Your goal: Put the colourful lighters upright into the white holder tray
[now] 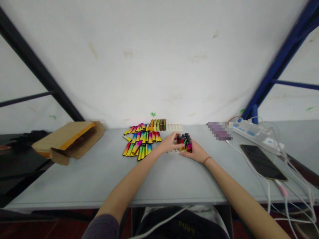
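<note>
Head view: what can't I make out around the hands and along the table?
All in the head view:
- Near tray: mostly hidden by the left hand and upright tubes.
- Right hand: most fingers hidden behind those tubes.
- Loose tubes: any print is too small to read.
- Carton: contents hidden by its walls and shadow.
- Purple slab: pixelated.

Only word I can sorta make out is "Lena" on the dark cloth (183,223). Green scribble (153,114)? Unreadable.
</note>
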